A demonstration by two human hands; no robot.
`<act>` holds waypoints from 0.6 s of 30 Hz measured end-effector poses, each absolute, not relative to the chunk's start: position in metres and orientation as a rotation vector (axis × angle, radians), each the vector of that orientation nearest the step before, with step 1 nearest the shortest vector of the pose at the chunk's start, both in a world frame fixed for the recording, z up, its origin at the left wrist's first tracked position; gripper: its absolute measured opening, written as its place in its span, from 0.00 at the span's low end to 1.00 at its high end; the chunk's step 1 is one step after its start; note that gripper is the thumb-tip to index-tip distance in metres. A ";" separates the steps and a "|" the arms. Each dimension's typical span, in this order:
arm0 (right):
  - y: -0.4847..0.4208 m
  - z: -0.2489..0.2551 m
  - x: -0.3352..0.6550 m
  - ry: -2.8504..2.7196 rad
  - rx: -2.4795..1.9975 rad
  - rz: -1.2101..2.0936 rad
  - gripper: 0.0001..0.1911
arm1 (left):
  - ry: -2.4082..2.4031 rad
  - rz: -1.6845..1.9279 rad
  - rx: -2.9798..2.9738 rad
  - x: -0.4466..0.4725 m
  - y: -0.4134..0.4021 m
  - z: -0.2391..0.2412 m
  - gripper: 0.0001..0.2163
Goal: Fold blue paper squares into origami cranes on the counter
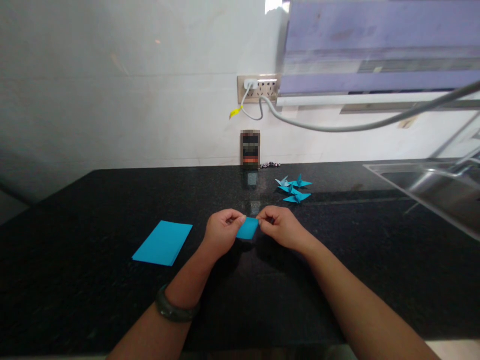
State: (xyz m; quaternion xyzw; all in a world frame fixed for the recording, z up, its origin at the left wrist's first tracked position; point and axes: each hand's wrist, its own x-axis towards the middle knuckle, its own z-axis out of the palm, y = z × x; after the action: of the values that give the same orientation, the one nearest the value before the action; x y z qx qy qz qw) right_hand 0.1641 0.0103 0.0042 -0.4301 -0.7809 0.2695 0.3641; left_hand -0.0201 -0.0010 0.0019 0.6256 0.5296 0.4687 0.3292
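Soft light leaves faint reflections on the dark counter (262,295), the sink (446,197) blurred and stretched

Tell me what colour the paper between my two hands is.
Bright blue, leaning turquoise; the paper shows best in the head view.

At upper centre, a white plug (251,84) sits in a socket panel (270,96), left of a purple panel (375,27). Mid-frame stands a blurred upright object (250,150); a metal sink (446,194) lies far right.
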 end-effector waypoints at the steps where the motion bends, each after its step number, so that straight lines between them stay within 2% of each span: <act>1: 0.013 0.005 0.167 -1.977 -1.123 0.666 0.05 | 1.434 1.274 1.610 -0.022 0.001 0.002 0.07; 4: 0.017 0.007 0.168 -1.725 -1.248 0.792 0.04 | 1.530 1.483 1.444 -0.024 0.005 0.001 0.08; 6: 0.017 0.008 0.161 -1.458 -1.273 1.000 0.09 | 1.524 1.451 1.430 -0.021 0.005 0.000 0.08; 10: 0.006 0.002 0.137 -1.388 -1.133 1.169 0.15 | 1.366 1.404 1.442 -0.012 0.000 -0.002 0.08; 14: 0.001 -0.007 0.127 -1.437 -1.082 1.136 0.11 | 1.311 1.346 1.496 -0.009 -0.004 -0.004 0.07; 18: 0.008 -0.009 0.136 -1.334 -1.139 1.113 0.12 | 1.356 1.399 1.457 -0.012 -0.002 -0.002 0.07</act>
State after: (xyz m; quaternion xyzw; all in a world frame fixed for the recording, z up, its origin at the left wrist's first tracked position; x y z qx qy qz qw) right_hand 0.1359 0.0083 -0.0089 -0.4724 -0.5534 0.4618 0.5073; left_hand -0.0122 -0.0017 -0.0024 0.5615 0.5227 0.5395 0.3471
